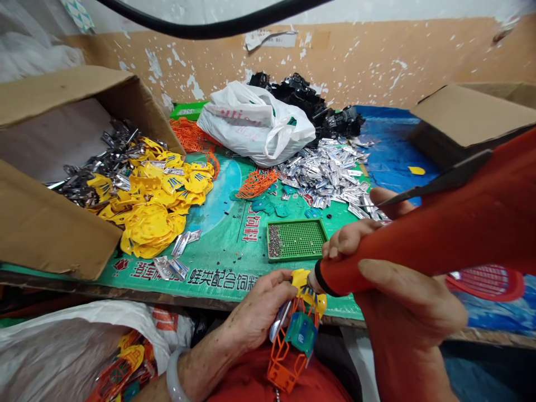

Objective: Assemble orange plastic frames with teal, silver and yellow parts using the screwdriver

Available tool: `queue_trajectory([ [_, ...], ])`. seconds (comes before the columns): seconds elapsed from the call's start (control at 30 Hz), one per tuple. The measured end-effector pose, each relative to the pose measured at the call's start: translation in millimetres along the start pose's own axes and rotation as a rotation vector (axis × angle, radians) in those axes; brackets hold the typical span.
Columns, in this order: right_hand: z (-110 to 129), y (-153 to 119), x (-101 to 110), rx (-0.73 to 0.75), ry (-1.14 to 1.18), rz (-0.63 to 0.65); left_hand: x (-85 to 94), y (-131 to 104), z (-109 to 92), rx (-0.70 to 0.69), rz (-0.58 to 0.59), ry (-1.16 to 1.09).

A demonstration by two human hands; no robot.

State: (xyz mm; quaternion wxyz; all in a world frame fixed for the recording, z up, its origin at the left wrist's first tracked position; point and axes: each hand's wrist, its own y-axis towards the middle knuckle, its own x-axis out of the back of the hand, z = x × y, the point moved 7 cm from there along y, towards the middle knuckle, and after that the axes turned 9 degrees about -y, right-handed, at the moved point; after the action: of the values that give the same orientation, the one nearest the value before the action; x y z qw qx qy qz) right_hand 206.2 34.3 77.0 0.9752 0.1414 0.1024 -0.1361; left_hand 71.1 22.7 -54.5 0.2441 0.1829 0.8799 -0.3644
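My left hand (263,307) is closed around a plastic toy vehicle body (288,357). It has an orange cage frame, a teal panel (301,332), yellow pieces (300,277) and a silvery strip along its side. In my right hand (402,301) is a red electric screwdriver (377,254), fingers wrapped round its barrel. Its tip meets the yellow part at the top of the body; the exact contact point is hidden. A dark, pointed metal piece (444,177) lies along the screwdriver. Just beyond my hands, a green tray (297,257) holds small screws at its left end.
Yellow parts (159,201) spill from a cardboard box (54,223) on the left. Silver parts (326,173), a white plastic bag (255,120) and black parts (297,92) pile up behind. A red basket (489,282) and another box (481,111) stand right. A black cable (209,28) hangs overhead.
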Motion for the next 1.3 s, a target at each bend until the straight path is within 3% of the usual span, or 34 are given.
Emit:
queue_trajectory([
  [0.23,-0.2,-2.7,-0.3,0.017,-0.006,-0.005,-5.4,0.8,-2.4,0.009,0.005,-0.091],
  [0.73,-13.7,-5.7,-7.8,0.018,-0.013,0.208,3.5,3.4,1.7,-0.019,-0.027,-0.200],
  [0.9,-13.6,-7.8,-10.7,0.042,-0.018,0.223,3.0,1.5,-1.8,-0.046,-0.020,-0.176],
  [1.03,0.5,-4.0,-10.0,0.065,-0.039,0.156,-0.9,-2.7,-9.6,-0.034,0.006,-0.179],
  [1.2,23.4,12.5,10.0,0.067,-0.108,-0.153,2.5,-6.7,-19.7,-0.047,-0.009,-0.270],
  [1.3,25.6,21.5,25.0,0.130,-0.190,-0.244,9.7,-7.4,-20.4,-0.065,-0.051,-0.329],
])
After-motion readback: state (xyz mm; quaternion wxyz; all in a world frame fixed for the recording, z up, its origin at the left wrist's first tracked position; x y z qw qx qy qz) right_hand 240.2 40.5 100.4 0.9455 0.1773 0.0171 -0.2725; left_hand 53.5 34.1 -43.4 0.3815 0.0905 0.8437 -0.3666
